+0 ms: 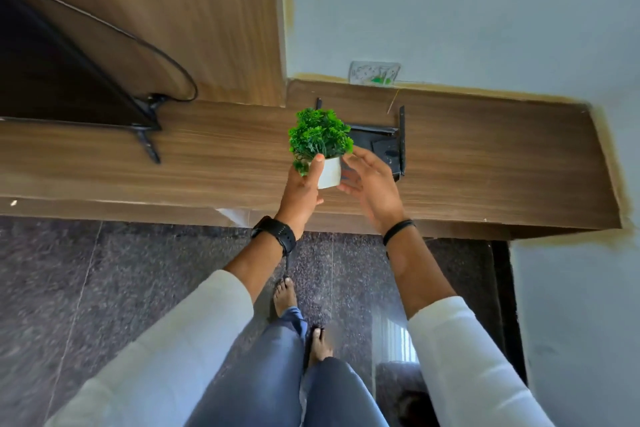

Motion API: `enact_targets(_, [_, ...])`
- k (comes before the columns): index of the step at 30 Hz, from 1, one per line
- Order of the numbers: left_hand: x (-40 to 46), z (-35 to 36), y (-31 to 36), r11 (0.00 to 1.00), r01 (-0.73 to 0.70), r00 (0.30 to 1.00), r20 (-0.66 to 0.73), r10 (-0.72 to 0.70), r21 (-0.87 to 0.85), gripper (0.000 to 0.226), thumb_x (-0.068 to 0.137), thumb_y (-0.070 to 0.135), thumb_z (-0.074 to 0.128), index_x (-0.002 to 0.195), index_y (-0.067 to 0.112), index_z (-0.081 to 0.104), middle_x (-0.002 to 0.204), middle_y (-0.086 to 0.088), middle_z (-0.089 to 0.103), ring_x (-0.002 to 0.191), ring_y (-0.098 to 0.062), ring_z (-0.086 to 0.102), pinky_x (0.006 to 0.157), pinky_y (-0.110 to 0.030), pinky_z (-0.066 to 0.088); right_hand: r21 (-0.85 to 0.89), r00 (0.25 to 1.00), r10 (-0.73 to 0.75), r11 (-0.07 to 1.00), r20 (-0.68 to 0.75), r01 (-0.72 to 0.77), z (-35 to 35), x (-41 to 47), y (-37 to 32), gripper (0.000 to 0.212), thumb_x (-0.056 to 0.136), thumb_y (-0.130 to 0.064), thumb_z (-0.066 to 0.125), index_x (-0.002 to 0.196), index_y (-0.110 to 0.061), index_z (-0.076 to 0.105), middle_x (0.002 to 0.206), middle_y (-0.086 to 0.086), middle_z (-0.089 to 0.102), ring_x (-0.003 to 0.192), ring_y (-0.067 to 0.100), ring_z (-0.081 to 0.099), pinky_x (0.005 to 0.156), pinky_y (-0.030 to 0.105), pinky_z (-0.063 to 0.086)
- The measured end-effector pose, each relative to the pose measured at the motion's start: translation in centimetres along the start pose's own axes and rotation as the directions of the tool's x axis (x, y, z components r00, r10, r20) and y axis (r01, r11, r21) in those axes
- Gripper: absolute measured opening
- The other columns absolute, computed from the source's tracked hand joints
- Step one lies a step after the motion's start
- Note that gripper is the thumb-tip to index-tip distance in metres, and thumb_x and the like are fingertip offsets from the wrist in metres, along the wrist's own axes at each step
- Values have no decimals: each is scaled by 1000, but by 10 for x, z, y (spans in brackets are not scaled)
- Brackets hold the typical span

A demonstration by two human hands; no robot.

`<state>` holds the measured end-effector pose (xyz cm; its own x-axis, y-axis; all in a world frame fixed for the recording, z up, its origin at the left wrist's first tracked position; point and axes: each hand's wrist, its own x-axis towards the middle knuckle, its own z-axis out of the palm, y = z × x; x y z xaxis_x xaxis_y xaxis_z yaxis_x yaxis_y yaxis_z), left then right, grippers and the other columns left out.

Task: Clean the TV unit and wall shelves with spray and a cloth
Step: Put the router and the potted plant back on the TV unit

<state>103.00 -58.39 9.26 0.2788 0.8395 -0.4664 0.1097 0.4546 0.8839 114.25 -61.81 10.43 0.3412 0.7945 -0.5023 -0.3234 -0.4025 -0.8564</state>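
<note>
TV unit (450,163): long wood-grain top, horizontal grain, brown, running left to right across mid-frame, with a matching wood-grain back panel (194,10) rising behind it at 11 o'clock. No spray or cloth visible.

Left hand (304,189) grips a small potted plant (322,146): bright green plastic-looking foliage in a white faceted pot, upright. Thumb is on the pot's front near the rim, fingers wrapped behind. Cannot tell if the pot is lifted or touching the top.

Right hand (369,180): fingers spread and relaxed, palm facing the pot at its 3 o'clock, fingertips just beside the pot wall and leaves. Contact unclear; not gripping.

Both hands sit over the unit's middle stretch, near its front edge.

Black router (384,146) with upright antennas lies on the unit at 1 o'clock of the plant, partly behind the right hand. TV (52,73) with black stand leg at 9 o'clock, cable looping on the panel behind it. Wall socket (375,73) at 12 o'clock on the white wall, just above the unit.

Black smartwatch (275,234) on left wrist, black band (398,230) on right wrist, white sleeves. Dark speckled floor tiles (104,288) at 6 o'clock, bare feet on them.

No readable brands or writing.
</note>
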Motion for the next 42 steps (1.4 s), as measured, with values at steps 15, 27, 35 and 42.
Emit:
enact_targets(15, [-182,-111,50,974,29,997,-67,-45,-225,30,93,34,53,110,9,58,96,-8,66,87,-18,64,76,-26,55,-131,941,-172,967,291,217,90,-171,-22,20,85,-11,70,103,-8,63,97,5,70,88,18,67,78,33,55])
enact_targets(27, [-248,-309,56,891,-147,926,-377,-30,-430,23,95,25,53,110,8,58,107,-11,64,102,-25,63,91,-36,51,-122,836,-176,953,520,277,293,-212,9,22,85,-7,69,106,-10,63,109,7,69,108,28,64,91,43,54])
enact_targets(35, [-253,-461,55,918,-129,857,-509,-87,-374,31,92,26,57,115,5,58,109,-13,63,101,-24,61,83,-30,52,-102,843,-95,979,529,174,450,-225,51,26,88,-3,62,114,-5,62,117,13,65,111,30,60,97,45,48])
enact_targets(42, [-242,-561,63,890,-206,846,-531,-46,-407,20,94,15,53,110,4,58,89,-6,64,78,-13,61,72,-20,53,-139,817,-60,976,574,170,557,-206,66,25,86,-2,64,111,-6,64,116,13,67,107,27,63,98,44,49])
